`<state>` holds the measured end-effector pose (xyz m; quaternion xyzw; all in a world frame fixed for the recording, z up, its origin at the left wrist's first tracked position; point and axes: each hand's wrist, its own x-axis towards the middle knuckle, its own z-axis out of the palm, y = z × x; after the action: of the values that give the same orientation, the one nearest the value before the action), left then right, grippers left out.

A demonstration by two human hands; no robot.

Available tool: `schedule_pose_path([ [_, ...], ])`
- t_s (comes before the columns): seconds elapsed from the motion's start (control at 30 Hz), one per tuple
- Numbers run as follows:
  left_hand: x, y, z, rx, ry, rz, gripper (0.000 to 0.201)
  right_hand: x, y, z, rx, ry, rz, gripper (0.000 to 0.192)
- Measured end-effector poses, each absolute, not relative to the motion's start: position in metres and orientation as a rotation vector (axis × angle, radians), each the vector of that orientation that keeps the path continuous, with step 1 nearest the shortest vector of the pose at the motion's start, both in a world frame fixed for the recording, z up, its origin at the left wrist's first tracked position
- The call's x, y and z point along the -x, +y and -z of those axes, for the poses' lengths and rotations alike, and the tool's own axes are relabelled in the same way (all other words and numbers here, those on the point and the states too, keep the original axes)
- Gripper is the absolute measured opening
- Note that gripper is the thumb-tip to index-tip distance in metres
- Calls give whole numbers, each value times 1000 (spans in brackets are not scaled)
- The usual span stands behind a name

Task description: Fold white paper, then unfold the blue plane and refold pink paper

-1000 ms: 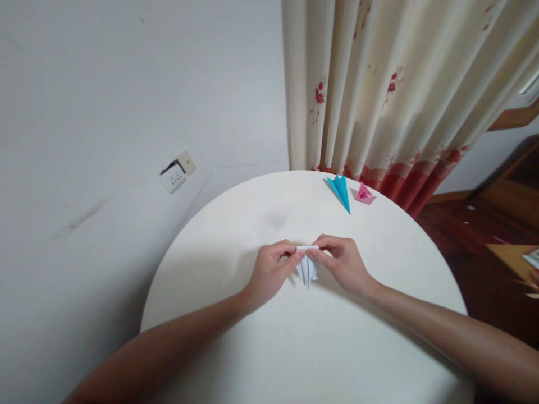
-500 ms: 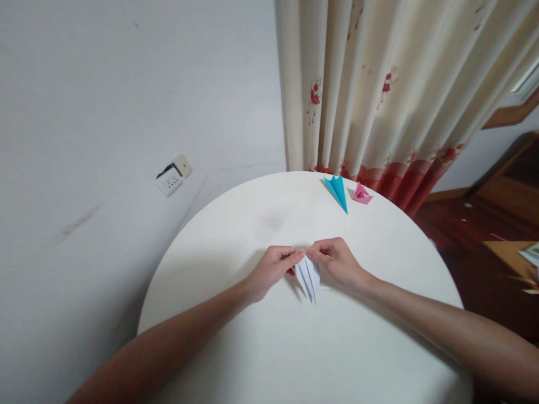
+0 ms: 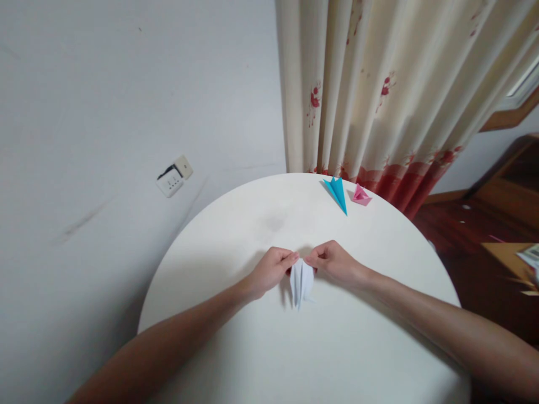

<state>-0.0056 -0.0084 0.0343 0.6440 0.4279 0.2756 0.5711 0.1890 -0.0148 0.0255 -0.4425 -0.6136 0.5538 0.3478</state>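
Both hands (image 3: 303,268) pinch the white folded paper (image 3: 300,282) between them, point toward the person.

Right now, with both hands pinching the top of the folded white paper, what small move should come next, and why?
Probably press the folded white paper piece flat onto the round white table and run a fingertip down its creases. The left hand and right hand pinch its upper corners, its point aims toward the person, and its layers look loosely spread rather than flat.
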Motion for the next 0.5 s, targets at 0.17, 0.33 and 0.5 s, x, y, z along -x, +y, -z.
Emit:
schedule_pose_path([
  [0.17,11,-4,-36,-1598,991,-563,48,-193,-16,-31,1171,-1602,-1488,39],
  [0.33,13,-5,-39,-1580,1016,-551,47,-189,-18,-26,1142,-1572,-1401,36],
  [0.5,12,-4,-38,-1609,972,-596,43,-186,-16,-25,1145,-1526,-1391,34],
])
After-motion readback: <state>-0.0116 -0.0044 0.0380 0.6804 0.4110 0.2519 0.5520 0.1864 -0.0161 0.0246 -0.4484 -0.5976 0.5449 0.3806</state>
